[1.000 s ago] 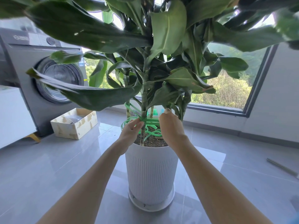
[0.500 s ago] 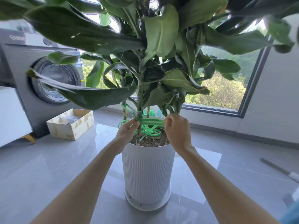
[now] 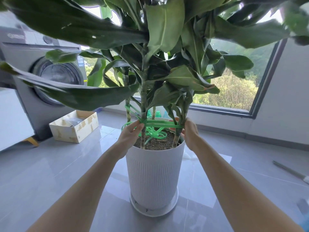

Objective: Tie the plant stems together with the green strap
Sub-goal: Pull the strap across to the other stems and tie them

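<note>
A tall leafy plant grows from a white ribbed pot (image 3: 153,174) on the floor. Several bare stems rise from the soil, among them a middle stem (image 3: 143,104) and a right stem (image 3: 177,136). A green strap (image 3: 163,124) runs taut between these two, climbs to a far left stem (image 3: 127,109), and its loose coils lie on the soil. My left hand (image 3: 131,133) pinches the strap against the middle stem. My right hand (image 3: 189,131) grips the strap where it wraps the right stem.
A grey washing machine (image 3: 50,77) stands at the left with an open cardboard box (image 3: 75,126) in front of it. A window (image 3: 234,91) is behind the plant. A thin rod (image 3: 291,171) lies on the tiled floor at the right. Broad leaves hang overhead.
My right hand moved right from the middle of the pot to the right stem, drawing the strap taut across. My left hand stayed at the middle stem. The view moved closer.
</note>
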`<state>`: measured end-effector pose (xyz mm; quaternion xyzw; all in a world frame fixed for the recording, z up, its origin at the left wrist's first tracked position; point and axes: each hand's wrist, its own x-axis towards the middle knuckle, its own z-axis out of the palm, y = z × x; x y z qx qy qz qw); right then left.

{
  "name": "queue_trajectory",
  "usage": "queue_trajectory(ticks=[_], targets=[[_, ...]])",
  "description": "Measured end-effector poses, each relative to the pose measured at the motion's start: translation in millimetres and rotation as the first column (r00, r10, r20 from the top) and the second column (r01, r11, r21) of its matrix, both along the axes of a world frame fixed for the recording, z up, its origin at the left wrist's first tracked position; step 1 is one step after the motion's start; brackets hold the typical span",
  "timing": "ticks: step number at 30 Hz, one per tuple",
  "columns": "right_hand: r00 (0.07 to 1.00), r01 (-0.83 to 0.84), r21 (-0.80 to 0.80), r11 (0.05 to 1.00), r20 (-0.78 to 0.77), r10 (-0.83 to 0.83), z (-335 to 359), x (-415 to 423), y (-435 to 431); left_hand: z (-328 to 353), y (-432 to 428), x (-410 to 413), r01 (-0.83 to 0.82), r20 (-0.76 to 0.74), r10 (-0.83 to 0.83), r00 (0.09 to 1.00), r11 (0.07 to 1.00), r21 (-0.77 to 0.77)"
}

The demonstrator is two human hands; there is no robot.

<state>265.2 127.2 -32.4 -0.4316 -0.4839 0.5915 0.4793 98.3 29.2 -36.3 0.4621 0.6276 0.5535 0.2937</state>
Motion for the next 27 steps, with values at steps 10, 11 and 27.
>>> queue_trajectory(ticks=[10, 11, 27], targets=[[0.961, -0.261, -0.05, 0.964, -0.11, 0.254, -6.0, 2.9, 19.0, -3.6, 4.6, -8.0, 0.047, -0.046, -0.046, 0.998, 0.999, 0.014], [0.955, -0.279, -0.056, 0.959, -0.117, 0.272, -6.4, 3.2, 20.7, -3.5, 4.5, -8.0, 0.05, -0.049, -0.049, 0.998, 0.999, 0.018], [0.883, -0.467, -0.094, 0.879, -0.091, 0.46, -8.3, 19.5, 25.9, -1.7, 3.6, -7.4, 0.068, -0.064, -0.067, 0.996, 0.998, 0.011]])
